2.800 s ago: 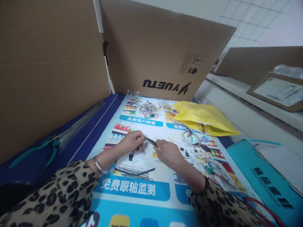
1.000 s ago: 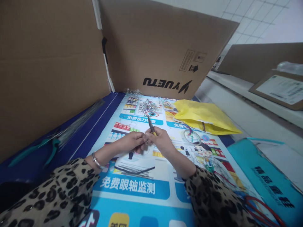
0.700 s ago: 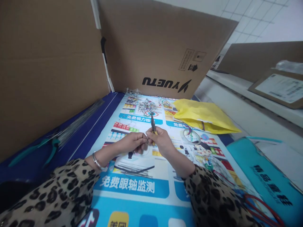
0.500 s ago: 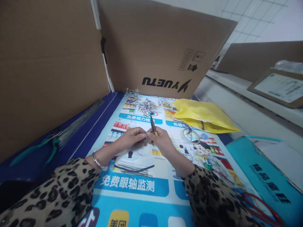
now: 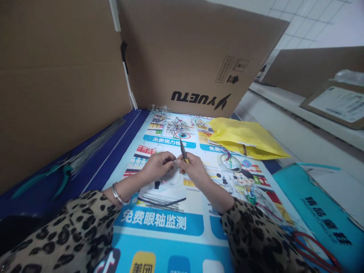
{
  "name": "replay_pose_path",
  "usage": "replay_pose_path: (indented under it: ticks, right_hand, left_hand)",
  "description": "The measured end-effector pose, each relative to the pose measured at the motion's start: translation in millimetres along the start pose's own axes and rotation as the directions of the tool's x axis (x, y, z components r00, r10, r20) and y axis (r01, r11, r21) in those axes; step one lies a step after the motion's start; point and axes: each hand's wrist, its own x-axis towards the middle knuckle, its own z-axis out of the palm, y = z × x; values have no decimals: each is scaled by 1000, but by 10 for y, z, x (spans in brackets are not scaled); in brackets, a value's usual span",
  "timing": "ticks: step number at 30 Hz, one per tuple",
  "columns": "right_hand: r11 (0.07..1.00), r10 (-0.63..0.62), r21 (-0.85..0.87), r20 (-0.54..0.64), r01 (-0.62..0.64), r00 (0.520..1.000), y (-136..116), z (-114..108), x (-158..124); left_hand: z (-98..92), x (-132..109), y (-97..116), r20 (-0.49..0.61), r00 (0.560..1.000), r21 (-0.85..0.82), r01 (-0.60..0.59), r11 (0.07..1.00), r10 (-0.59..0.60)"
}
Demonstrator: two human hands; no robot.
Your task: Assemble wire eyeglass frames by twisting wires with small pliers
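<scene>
My left hand [image 5: 157,167] and my right hand [image 5: 194,170] meet over a printed poster [image 5: 170,223] on the table. The right hand is closed round small pliers [image 5: 183,150] with a yellow grip, their dark tip pointing up and away. The left hand pinches a thin wire ring [image 5: 172,175] that hangs below the fingers, fingertips touching the right hand's. Both arms wear leopard-print sleeves, and a silver bangle [image 5: 116,192] sits on the left wrist.
Teal-handled pliers [image 5: 42,178] and a bundle of straight wires [image 5: 96,144] lie at left on blue cloth. Beaded pieces [image 5: 179,127] lie at the back. A wire coil [image 5: 231,162], yellow bag [image 5: 247,137], teal bag [image 5: 318,212] and red cords [image 5: 315,250] sit right. Cardboard walls [image 5: 187,57] stand behind.
The right hand swung the pliers from pointing left to pointing up and closed in on the left hand. Since then both hands have stayed together with small finger shifts.
</scene>
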Motion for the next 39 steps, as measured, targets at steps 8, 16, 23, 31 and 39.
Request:
replay_pose_path:
  ticks: [8, 16, 23, 31, 39]
  right_hand:
    - [1000, -23, -8, 17, 23, 1000, 3, -3, -10]
    - [1000, -26, -14, 20, 26, 999, 19, 4, -7]
    - [996, 49, 72, 6, -49, 999, 15, 10, 0]
    - [999, 35, 26, -80, -33, 996, -12, 35, -35]
    - [999, 37, 44, -121, -32, 992, 16, 38, -38]
  left_hand:
    - [16, -18, 22, -38, 996, 143, -78, 987, 85]
    - [1, -21, 23, -43, 990, 193, -124, 973, 135]
    - [20, -5, -6, -66, 997, -68, 37, 997, -41]
    - [34, -4, -45, -74, 997, -39, -11, 999, 8]
    - [32, -22, -33, -46, 997, 59, -66, 996, 69]
